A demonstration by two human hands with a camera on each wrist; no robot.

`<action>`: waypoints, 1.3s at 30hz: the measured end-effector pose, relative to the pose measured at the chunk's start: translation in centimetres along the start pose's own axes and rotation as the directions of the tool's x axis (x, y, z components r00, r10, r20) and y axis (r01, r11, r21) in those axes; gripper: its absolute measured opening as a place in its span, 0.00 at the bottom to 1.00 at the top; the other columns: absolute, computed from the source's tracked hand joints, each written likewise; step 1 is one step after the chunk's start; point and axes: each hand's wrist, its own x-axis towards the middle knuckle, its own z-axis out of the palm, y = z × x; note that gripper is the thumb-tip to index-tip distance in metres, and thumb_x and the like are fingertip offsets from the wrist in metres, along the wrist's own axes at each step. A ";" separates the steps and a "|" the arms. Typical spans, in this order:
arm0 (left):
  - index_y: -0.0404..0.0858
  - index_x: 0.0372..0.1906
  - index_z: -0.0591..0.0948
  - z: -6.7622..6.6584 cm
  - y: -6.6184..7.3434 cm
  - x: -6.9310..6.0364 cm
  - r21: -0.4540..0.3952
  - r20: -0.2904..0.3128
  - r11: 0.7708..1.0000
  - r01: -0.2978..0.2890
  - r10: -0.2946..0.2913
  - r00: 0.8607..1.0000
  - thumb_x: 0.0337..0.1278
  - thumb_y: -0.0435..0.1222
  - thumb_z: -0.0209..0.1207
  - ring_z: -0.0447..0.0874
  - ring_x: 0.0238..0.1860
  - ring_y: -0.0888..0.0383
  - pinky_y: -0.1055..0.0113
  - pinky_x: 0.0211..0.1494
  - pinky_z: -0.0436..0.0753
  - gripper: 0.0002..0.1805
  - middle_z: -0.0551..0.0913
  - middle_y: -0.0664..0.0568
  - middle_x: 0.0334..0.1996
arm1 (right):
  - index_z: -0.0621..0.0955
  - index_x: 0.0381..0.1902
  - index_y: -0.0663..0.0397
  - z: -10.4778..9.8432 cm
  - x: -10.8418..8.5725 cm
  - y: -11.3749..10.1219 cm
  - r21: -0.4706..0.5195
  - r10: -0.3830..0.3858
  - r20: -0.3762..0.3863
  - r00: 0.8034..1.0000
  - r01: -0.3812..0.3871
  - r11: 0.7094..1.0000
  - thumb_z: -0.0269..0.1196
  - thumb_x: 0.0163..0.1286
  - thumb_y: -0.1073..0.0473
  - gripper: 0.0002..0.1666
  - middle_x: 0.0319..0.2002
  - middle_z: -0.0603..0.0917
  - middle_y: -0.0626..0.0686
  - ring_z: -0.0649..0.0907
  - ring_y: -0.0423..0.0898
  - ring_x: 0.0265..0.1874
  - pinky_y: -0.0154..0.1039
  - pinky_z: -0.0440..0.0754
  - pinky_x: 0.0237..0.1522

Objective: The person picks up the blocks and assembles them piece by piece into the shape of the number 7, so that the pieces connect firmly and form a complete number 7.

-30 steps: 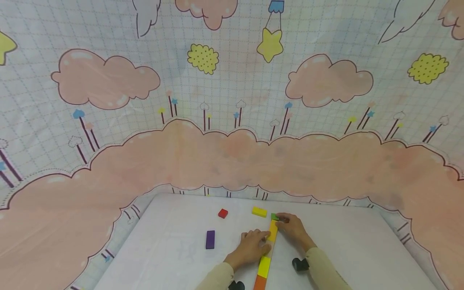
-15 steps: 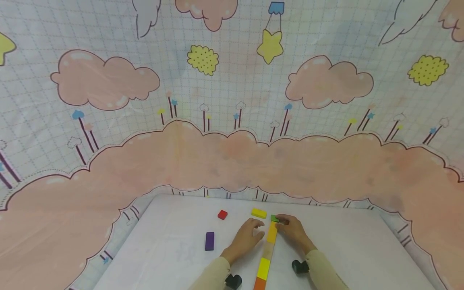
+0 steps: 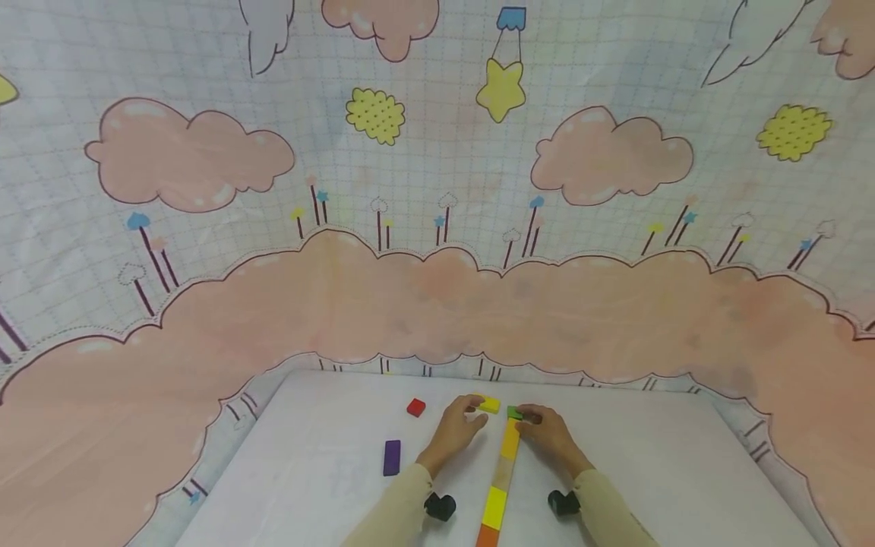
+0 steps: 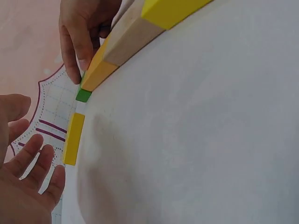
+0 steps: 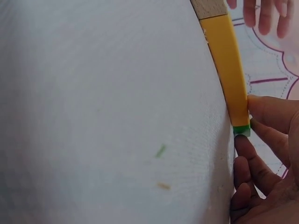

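Observation:
A straight row of blocks runs away from me: orange (image 3: pixel 488 536), yellow (image 3: pixel 495 507), bare wood (image 3: pixel 502 474), yellow-orange (image 3: pixel 510 439) and a small green block (image 3: pixel 514 412) at the far end. My right hand (image 3: pixel 551 439) holds the green block at that end, its thumb against the side of the yellow-orange block (image 5: pixel 228 70). My left hand (image 3: pixel 451 434) hovers by the left end of a loose yellow block (image 3: pixel 490 405), fingers loosely bent. In the left wrist view, a gap shows between that hand (image 4: pixel 32 182) and the yellow block (image 4: pixel 74 139).
Left of the row, a red block (image 3: pixel 415 408) and a purple block (image 3: pixel 392 458) lie on the white table (image 3: pixel 307 486). A dark heart-shaped piece (image 3: pixel 440 507) shows beside the left sleeve, another (image 3: pixel 563 503) beside the right. A patterned cloth (image 3: pixel 437 304) hangs behind.
My left hand has let go of the row, lifted off to the left and moved away from me toward the loose yellow block. My right hand stays at the green block.

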 end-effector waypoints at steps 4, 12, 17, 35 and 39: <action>0.46 0.60 0.77 0.0 -0.6 0.3 -0.008 -0.017 0.999 0.047 -0.047 0.999 0.66 0.43 0.60 0.76 0.58 0.53 0.52 0.64 0.78 0.19 0.79 0.52 0.58 | 0.83 0.55 0.50 0.3 0.0 0.0 -0.004 0.009 0.003 1.000 -0.009 1.000 0.67 0.64 0.57 0.20 0.57 0.82 0.57 0.77 0.54 0.52 0.57 0.75 0.60; 0.43 0.60 0.77 -0.2 -1.0 1.3 -0.016 -0.031 0.997 0.072 -0.072 0.997 0.66 0.40 0.60 0.75 0.58 0.51 0.52 0.65 0.77 0.20 0.78 0.48 0.58 | 0.83 0.55 0.48 0.4 -0.3 0.1 0.003 0.014 0.000 1.000 -0.014 1.000 0.66 0.65 0.57 0.20 0.57 0.81 0.56 0.77 0.55 0.55 0.58 0.74 0.62; 0.43 0.61 0.76 0.0 -1.4 1.8 -0.028 -0.033 0.995 0.093 -0.094 0.995 0.66 0.40 0.60 0.74 0.60 0.49 0.51 0.67 0.76 0.21 0.78 0.47 0.59 | 0.83 0.55 0.48 0.4 -0.4 0.0 0.006 0.011 0.006 1.000 -0.011 1.000 0.66 0.65 0.57 0.20 0.57 0.81 0.56 0.77 0.56 0.56 0.58 0.74 0.62; 0.42 0.66 0.75 0.6 -1.6 4.2 0.048 -0.027 0.985 0.169 -0.167 0.986 0.63 0.39 0.62 0.72 0.65 0.47 0.49 0.70 0.71 0.26 0.76 0.46 0.63 | 0.82 0.56 0.48 -0.2 0.1 0.1 -0.014 0.012 0.009 1.000 -0.011 1.000 0.66 0.65 0.57 0.21 0.58 0.81 0.57 0.77 0.56 0.56 0.60 0.74 0.62; 0.43 0.66 0.75 0.6 -1.4 4.5 0.090 -0.009 0.977 0.192 -0.191 0.981 0.63 0.39 0.62 0.71 0.66 0.47 0.48 0.71 0.69 0.26 0.76 0.47 0.64 | 0.82 0.56 0.48 -0.1 0.2 0.3 -0.015 0.013 0.008 1.000 -0.013 1.000 0.66 0.65 0.57 0.20 0.58 0.81 0.57 0.77 0.56 0.56 0.59 0.74 0.62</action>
